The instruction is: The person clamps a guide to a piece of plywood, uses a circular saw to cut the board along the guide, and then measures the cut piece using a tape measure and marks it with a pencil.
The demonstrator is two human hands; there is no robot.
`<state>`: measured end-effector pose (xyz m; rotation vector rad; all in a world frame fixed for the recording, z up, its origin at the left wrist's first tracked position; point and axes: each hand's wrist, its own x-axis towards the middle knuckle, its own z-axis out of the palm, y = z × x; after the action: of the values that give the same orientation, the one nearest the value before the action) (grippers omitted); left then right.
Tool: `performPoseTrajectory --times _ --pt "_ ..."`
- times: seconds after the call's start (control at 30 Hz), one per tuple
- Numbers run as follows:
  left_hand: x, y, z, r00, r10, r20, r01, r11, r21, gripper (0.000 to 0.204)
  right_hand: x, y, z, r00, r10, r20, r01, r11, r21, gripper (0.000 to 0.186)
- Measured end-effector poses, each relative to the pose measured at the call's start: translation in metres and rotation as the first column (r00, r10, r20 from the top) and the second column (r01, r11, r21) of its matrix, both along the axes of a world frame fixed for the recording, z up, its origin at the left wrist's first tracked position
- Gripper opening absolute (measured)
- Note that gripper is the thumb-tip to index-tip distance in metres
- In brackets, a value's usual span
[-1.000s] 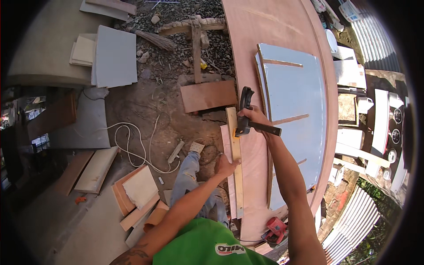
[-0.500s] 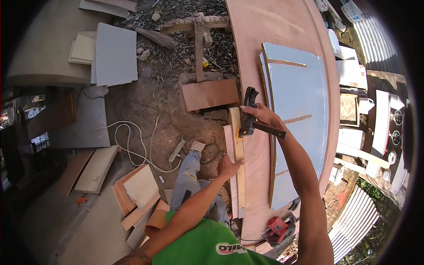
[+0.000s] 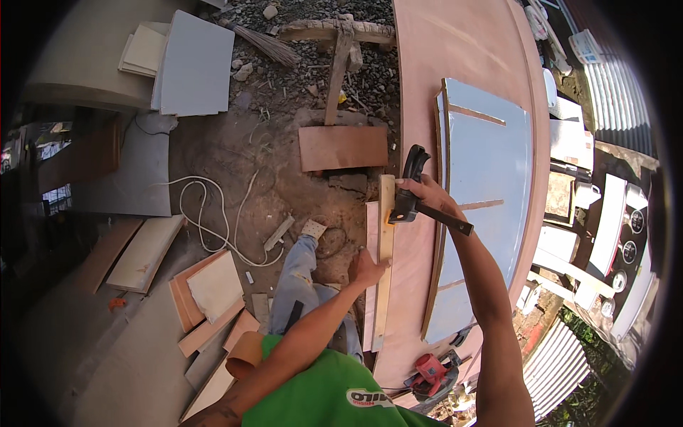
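No box or bin shows its contents here. The right hand (image 3: pixel 421 191) has its grip clenched around the handle of a black hammer (image 3: pixel 413 186), whose head stands at the far end of a pale wooden strip (image 3: pixel 385 256). That strip lies along the left edge of the reddish plywood desk (image 3: pixel 469 64). The left hand (image 3: pixel 368 269) presses flat on the strip's near half, fingers spread, grasping nothing. A grey panel (image 3: pixel 491 164) lies just right of the hammer.
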<state>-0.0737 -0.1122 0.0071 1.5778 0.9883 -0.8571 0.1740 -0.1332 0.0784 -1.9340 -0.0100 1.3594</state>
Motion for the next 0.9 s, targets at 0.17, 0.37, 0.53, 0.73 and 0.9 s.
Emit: performPoseTrajectory --times 0.17,0.37,0.53,0.73,0.9 --pt "0.0 -0.004 0.002 1.0 0.004 0.012 -0.004 1.0 0.0 0.074 0.004 -0.017 -0.02 0.99 0.138 -0.01 -0.138 0.99 0.033 0.065" --pt "0.003 -0.002 0.003 1.0 0.012 0.001 -0.012 1.0 -0.027 0.074 -0.003 -0.035 -0.042 0.991 -0.01 -0.133 0.024 0.994 0.104 0.042" --pt "0.001 -0.001 -0.001 1.0 0.012 0.001 -0.012 1.0 -0.023 0.074 -0.021 -0.022 -0.038 0.929 -0.271 -0.253 0.32 0.931 0.177 0.027" --pt "0.002 -0.002 0.0 1.0 0.008 0.024 -0.008 1.0 -0.022 0.072 -0.022 -0.028 -0.044 0.911 -0.26 -0.319 0.345 0.906 0.247 0.023" --pt "0.0 -0.004 0.0 1.0 -0.001 0.023 0.001 1.0 -0.009 0.072 -0.019 -0.016 -0.023 0.956 -0.197 -0.216 0.252 0.931 0.263 0.028"
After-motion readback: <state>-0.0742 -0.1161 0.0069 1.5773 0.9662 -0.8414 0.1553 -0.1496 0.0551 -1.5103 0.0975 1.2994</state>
